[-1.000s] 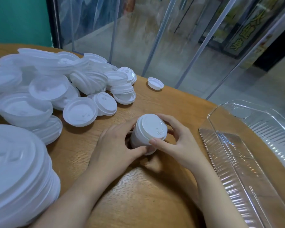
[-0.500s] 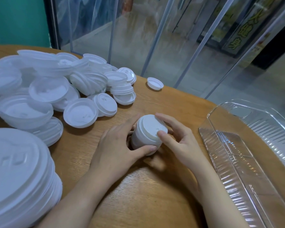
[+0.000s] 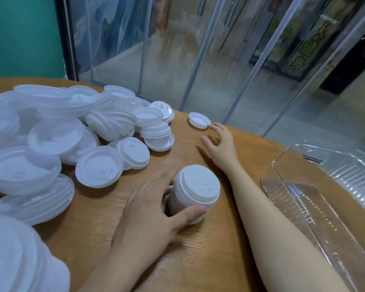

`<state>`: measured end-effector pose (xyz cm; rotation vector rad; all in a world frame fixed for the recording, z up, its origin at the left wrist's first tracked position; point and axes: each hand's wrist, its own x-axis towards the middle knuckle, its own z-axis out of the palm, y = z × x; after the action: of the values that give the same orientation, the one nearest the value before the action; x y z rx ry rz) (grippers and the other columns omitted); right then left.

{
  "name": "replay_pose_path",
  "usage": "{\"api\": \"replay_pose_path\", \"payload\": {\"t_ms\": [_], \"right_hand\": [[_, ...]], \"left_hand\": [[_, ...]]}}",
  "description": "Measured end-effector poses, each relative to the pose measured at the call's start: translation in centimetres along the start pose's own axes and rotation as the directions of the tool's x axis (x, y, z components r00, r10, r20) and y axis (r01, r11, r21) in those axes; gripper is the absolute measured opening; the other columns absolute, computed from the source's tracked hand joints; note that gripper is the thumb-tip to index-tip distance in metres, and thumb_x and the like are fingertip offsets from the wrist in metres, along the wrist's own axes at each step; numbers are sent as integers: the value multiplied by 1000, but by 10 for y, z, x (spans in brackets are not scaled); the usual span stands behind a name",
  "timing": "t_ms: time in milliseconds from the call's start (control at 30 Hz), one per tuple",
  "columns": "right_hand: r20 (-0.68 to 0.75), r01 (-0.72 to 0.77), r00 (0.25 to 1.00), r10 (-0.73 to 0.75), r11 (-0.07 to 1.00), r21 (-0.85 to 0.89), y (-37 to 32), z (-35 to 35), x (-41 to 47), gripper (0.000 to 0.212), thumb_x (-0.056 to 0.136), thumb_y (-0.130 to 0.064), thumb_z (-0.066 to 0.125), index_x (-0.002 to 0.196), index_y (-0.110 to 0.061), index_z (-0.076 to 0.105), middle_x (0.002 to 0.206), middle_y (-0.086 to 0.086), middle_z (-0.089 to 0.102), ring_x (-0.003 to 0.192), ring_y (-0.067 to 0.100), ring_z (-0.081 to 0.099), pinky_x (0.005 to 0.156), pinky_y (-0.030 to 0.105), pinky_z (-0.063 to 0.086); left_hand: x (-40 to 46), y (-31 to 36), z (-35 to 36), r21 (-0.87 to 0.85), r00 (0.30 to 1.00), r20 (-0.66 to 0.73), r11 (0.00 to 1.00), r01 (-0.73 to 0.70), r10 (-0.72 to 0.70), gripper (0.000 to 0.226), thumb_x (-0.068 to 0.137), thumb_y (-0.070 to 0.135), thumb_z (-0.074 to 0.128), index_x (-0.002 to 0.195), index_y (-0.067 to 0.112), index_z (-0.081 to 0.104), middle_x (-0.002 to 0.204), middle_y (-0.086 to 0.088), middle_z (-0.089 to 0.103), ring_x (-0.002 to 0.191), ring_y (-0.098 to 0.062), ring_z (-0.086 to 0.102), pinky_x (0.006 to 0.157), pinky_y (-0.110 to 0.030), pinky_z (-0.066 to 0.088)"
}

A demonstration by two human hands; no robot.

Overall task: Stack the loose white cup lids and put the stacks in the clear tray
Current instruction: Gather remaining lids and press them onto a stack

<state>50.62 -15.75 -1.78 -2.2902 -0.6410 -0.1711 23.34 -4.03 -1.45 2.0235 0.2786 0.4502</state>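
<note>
1. Two hands are working: our left hand (image 3: 156, 209) is gripping the upright stack of lids (image 3: 195, 191) on the table (image 3: 209, 260), thumb in front.
2. Our right hand (image 3: 220, 144) is reaching forward, fingers spread and empty, fingertips just short of the single lid (image 3: 199, 120) ahead; it is the nearer hand.
3. We are seeing the clear tray (image 3: 316, 207) to the right, cut off by the frame.

So it's a round-ish wooden desk (image 3: 209, 249). The left half of the frame is buried in loose white lids (image 3: 57, 142), one lone lid (image 3: 199, 120) sits by the far edge, a short lid stack (image 3: 195, 191) stands mid-frame, and the clear tray (image 3: 316, 207) lies at right.
</note>
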Motion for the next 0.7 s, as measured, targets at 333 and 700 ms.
{"api": "replay_pose_path", "payload": {"t_ms": [333,700], "right_hand": [[77,2,997,9,990,-139,15,27,61,38,103,-35,61,136,-17,64,150,-1,56,150,22,37,121,45,32],[-141,-66,988,61,997,-27,-6,-1,-28,19,96,-32,69,82,-20,70,83,-6,70,82,14,61,75,31,43]], "left_hand": [[2,-6,4,-16,999,-13,999,-30,30,87,57,91,62,139,74,37,121,37,61,120,4,52,108,-38,43],[3,-4,4,-34,1000,-5,999,-16,16,79,58,85,69,131,78,40,113,33,63,112,4,58,106,-41,47]]}}
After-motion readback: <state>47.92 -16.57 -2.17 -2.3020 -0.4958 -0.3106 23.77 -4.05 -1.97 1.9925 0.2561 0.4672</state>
